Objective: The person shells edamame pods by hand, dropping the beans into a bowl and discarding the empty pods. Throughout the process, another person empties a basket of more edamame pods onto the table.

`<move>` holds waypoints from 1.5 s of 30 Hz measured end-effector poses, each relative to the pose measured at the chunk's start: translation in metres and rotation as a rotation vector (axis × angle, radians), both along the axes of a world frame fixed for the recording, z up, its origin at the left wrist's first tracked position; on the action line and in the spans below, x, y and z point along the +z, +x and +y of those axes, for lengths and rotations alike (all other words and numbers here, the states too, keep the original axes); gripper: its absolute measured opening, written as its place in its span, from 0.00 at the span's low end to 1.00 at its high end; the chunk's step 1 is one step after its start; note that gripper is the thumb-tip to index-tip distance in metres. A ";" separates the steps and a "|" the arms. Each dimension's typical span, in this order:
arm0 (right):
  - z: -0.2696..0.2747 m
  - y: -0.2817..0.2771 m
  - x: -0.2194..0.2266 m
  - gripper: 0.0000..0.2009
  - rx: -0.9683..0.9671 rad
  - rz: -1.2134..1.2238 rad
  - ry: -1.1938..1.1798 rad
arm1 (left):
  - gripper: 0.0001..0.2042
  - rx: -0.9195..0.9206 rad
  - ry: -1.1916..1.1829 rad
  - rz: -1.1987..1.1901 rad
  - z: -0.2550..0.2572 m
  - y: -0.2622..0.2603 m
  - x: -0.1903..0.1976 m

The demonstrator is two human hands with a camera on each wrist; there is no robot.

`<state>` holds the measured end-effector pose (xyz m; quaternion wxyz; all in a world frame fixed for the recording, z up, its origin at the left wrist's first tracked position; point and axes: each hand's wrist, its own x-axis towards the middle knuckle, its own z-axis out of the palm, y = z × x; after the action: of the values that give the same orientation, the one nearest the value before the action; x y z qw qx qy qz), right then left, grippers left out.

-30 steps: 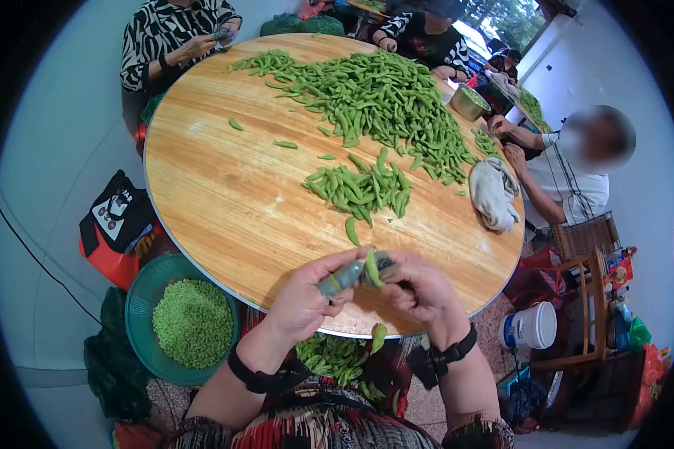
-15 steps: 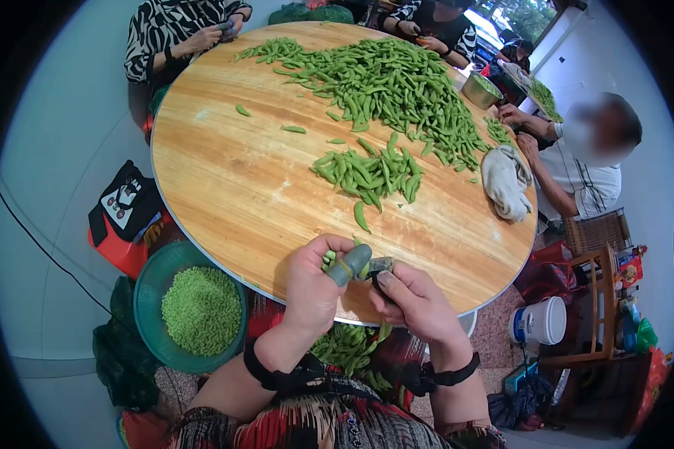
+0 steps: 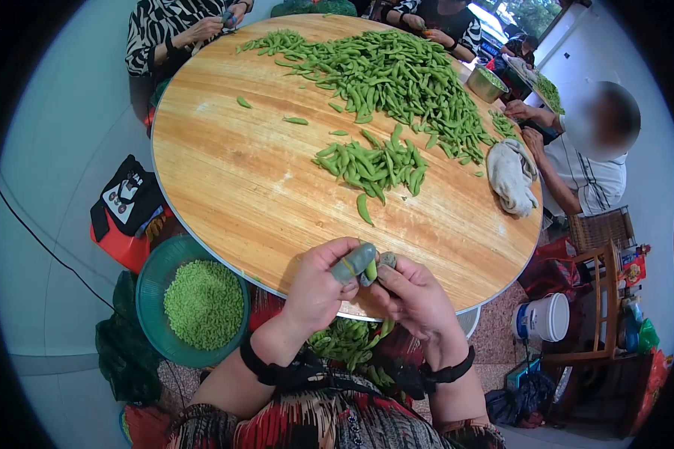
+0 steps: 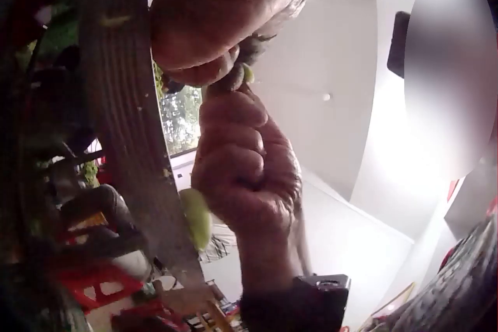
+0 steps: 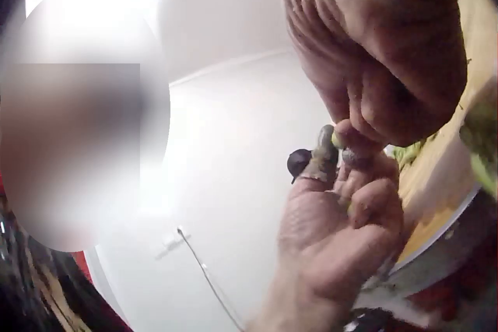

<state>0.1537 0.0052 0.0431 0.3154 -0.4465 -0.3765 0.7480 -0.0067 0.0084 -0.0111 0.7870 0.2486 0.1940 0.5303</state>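
Observation:
Over the near edge of the round wooden table, both hands meet around one green soybean pod. My left hand grips it, its thumb wearing a grey-green cover with a yellow band. From the other side my right hand pinches the pod between thumb and curled fingers; a dark cover sits on a fingertip. In the left wrist view the right hand appears with its fingers folded. The left palm and most of the pod are hidden by fingers.
A small heap of pods lies ahead, a large heap behind it. A green basket of shelled beans stands at the lower left. More pods lie below the table edge. A grey cloth lies at the right. Other people sit around.
The pod was first held up between both hands. Half a second ago the hands stood slightly apart, with shelled beans visible in the left one; now they are closer together at a pod.

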 end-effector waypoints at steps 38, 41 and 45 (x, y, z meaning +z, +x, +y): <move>0.009 -0.021 -0.001 0.08 -0.187 0.414 0.079 | 0.11 0.032 0.112 -0.047 -0.020 -0.015 0.022; 0.008 -0.014 -0.001 0.10 -0.163 0.485 0.066 | 0.10 0.028 0.021 -0.159 -0.017 -0.023 0.013; 0.010 0.012 0.010 0.08 0.342 0.080 0.486 | 0.08 0.327 -0.022 0.082 -0.033 -0.065 0.006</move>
<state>0.1659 0.0152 0.0534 0.2969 -0.2581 -0.6014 0.6954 -0.0720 -0.0246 -0.0055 0.6845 0.2264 0.2696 0.6384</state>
